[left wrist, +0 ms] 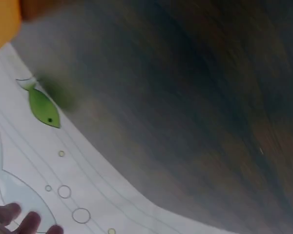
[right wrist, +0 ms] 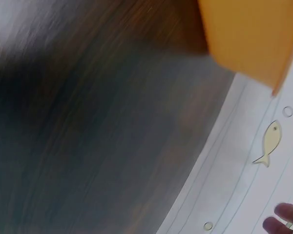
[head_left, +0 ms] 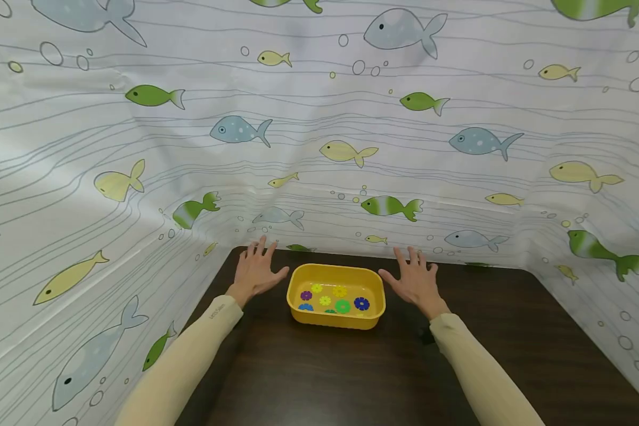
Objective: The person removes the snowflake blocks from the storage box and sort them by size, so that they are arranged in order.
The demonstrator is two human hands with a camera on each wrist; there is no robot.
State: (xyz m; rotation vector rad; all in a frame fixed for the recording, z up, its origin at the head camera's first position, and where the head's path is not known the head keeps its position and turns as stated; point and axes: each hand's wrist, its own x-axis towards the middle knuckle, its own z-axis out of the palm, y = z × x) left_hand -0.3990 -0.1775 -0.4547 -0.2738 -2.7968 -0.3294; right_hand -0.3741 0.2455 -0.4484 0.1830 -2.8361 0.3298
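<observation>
Left hand (head_left: 252, 272) and right hand (head_left: 416, 281) flank the tray (head_left: 335, 320), one at each end; both reach forward over the table (head_left: 319, 378), fingers spread wide and nearly straight, gripping nothing; each thumb angles inward to just beside the tray's rim, though contact cannot be told; in the wrist views only some fingertips of each hand show, at the lower corners.

The tray sits near the far edge of the table, between the hands; the discs (head_left: 342, 306) lie scattered on its floor, in purple, blue, green and yellow, some partly hidden by the near wall; a sheet (head_left: 298, 89) rises behind the table and along both sides, close beyond the fingertips.

Tray: yellow, smooth, apparently plastic, rectangular with rounded corners; discs: flat, notched around the edge, flower-like; table: dark brown with wood grain; sheet: white, creased, printed with fish, bubbles and wavy lines; left sleeve (head_left: 186, 355) and right sleeve (head_left: 476, 361): pale cream, the left bearing small dark lettering near the cuff.
</observation>
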